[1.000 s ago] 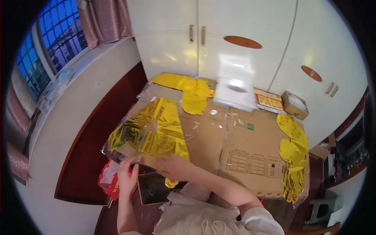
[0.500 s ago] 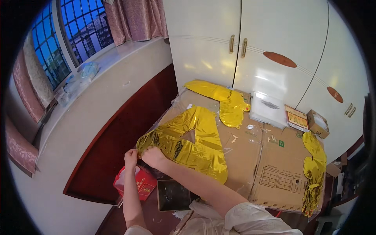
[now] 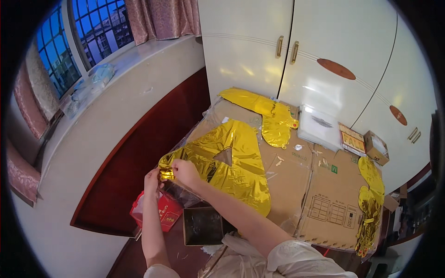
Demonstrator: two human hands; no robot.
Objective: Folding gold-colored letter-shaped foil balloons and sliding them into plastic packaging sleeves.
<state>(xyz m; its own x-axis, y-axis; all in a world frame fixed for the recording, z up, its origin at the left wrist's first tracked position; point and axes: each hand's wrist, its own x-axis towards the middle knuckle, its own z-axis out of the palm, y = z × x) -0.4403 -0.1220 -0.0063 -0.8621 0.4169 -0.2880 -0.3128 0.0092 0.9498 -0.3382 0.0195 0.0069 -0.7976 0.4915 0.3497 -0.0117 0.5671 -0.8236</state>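
Note:
A gold foil balloon [image 3: 248, 162] shaped like a letter A, with a triangular hole, lies flat and wrinkled on the cardboard-covered table [image 3: 289, 185]. My left hand [image 3: 152, 181] is closed at the tip of its near-left leg, beyond the table's edge. Just to the right, my right hand [image 3: 186, 172] grips the same leg in a fist, and a short crumpled bit of foil shows between the two. Farther back lies a second flat gold balloon [image 3: 259, 109]. A third gold balloon [image 3: 371, 185], partly bunched up, rests along the right edge.
Below my hands stand a red box [image 3: 169, 213] and a dark open bin [image 3: 202, 227]. A clear plastic case [image 3: 317, 123], an orange packet [image 3: 352, 139] and a small carton [image 3: 376, 147] sit against the white wardrobe [image 3: 343, 41]. Small scraps [image 3: 279, 161] lie on the cardboard.
My right hand has moved slightly up and right, bunching the balloon leg. My left hand has dropped a little and turned, and shiny foil now shows between the hands. The view has shifted slightly.

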